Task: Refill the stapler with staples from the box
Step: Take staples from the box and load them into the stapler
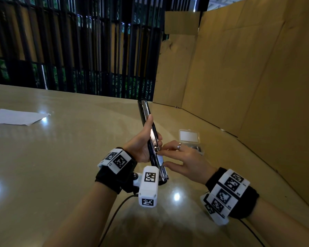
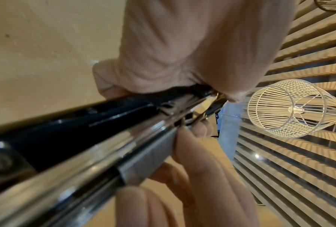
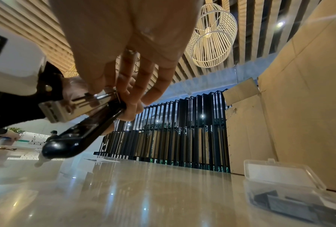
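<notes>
My left hand (image 1: 141,145) grips the black stapler (image 1: 151,139) above the table, swung open, with its black top arm (image 1: 143,107) pointing away from me. The chrome magazine (image 2: 97,155) lies exposed, and a grey staple strip (image 2: 149,153) sits in it. My right hand (image 1: 178,157) reaches in from the right and pinches that strip between a fingertip (image 2: 190,147) and the thumb (image 2: 136,205). In the right wrist view the right hand (image 3: 124,38) sits over the magazine (image 3: 75,106). The clear staple box (image 1: 189,138) lies open behind the right hand, dark staple strips (image 3: 291,204) inside.
A white sheet of paper (image 1: 16,116) lies at the far left of the glossy beige table (image 1: 61,157). A cardboard wall (image 1: 248,86) stands along the right side and back right. Black slatted screens (image 1: 78,50) rise behind the table. Wrist-camera cables trail at the near edge.
</notes>
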The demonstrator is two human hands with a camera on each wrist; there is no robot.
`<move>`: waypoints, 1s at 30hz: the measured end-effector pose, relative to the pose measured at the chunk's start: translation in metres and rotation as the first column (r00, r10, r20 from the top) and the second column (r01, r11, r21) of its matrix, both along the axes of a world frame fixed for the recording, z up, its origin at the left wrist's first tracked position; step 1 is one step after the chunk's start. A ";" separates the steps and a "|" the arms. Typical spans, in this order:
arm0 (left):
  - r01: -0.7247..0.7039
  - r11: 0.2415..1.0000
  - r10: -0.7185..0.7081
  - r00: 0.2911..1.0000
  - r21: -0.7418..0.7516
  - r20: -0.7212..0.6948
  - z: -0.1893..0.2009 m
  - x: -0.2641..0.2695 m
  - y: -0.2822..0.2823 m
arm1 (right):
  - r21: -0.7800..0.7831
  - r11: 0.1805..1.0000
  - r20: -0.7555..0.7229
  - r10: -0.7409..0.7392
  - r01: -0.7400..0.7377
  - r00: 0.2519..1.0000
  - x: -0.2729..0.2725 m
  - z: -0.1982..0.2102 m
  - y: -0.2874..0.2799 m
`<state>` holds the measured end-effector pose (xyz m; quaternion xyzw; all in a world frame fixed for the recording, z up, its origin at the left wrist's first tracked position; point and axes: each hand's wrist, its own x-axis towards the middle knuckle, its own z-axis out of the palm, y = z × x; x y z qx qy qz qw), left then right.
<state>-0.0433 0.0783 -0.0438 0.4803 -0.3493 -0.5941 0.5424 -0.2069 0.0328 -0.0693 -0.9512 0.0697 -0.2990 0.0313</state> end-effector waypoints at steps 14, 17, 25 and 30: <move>-0.118 0.990 0.103 0.980 -0.082 -0.170 -0.004 0.001 -0.007 | 0.283 0.944 0.115 -0.210 0.170 0.971 0.016 -0.004 0.016; -0.188 0.973 0.149 0.955 -0.135 -0.257 -0.005 -0.001 -0.009 | 0.271 0.935 0.147 -0.276 0.230 0.950 0.019 -0.002 0.015; -0.411 0.863 0.262 0.861 -0.293 -0.436 0.002 -0.004 -0.011 | 0.129 0.950 0.091 -0.298 0.286 0.950 0.013 0.013 0.012; -0.461 0.829 0.273 0.828 -0.317 -0.489 0.005 -0.011 -0.012 | 0.092 0.933 0.194 -0.360 0.348 0.913 0.016 0.018 0.012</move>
